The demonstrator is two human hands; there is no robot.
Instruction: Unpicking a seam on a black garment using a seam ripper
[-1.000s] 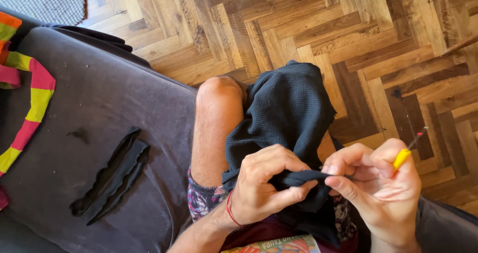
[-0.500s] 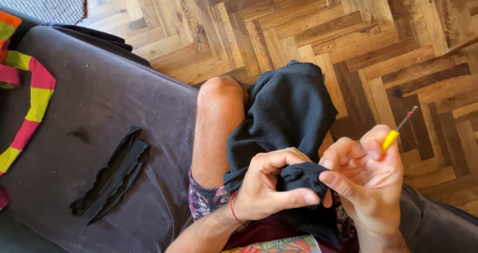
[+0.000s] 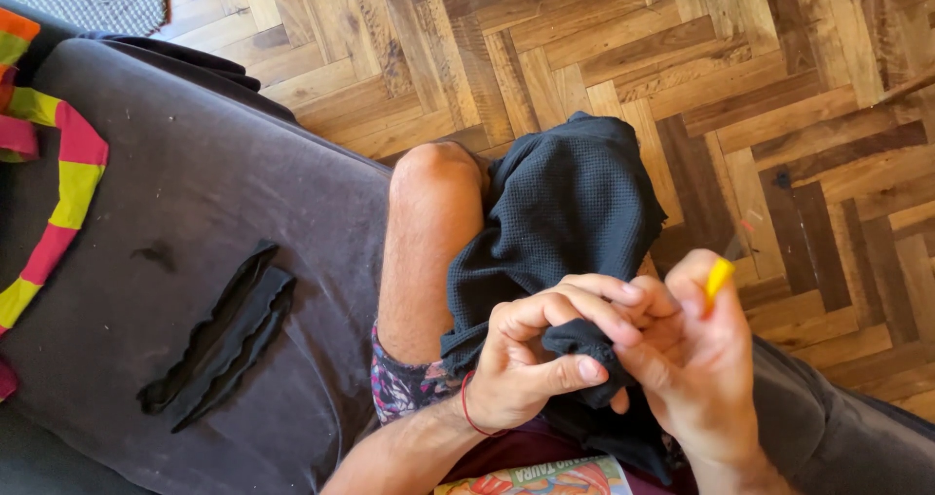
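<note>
Figure: seated person mending a dark garment, viewed from the head camera. Nearest the viewer, the left hand (image 3: pixel 531 363) was closed on a bunched fold of the black cloth (image 3: pixel 565 212), thumb and forefinger pinching the fold from below and the side. Just beside it, and touching it across the fold, the right hand (image 3: pixel 696 359) held a small yellow-handled tool (image 3: pixel 719 279) between thumb and forefinger, its fingers (image 3: pixel 648 368) narrow and also pressed to the cloth. The tool's tip was blurred and could not be made out.

The work seemed to be fine stitching or picking at the fold. To do this well, the pinch should probably stay taut and close to the working point, so that the tool meets a single layer and not the fingertip behind it.

The fold lay between the two sets of fingers, over the lap. The rest of the cloth draped away from the hands across the far leg, beside the bare knee (image 3: pixel 433 178). A thin red band (image 3: pixel 467 407) circled the left wrist.

Farther left, a strip of black fabric (image 3: pixel 219 334) lay flat near the middle of the dark grey sofa (image 3: pixel 195 164); a striped red-and-yellow textile (image 3: pixel 58 183) hung at the sofa's left edge. Beyond the sofa's front edge ran the herringbone wooden floor (image 3: pixel 584 37).
</note>
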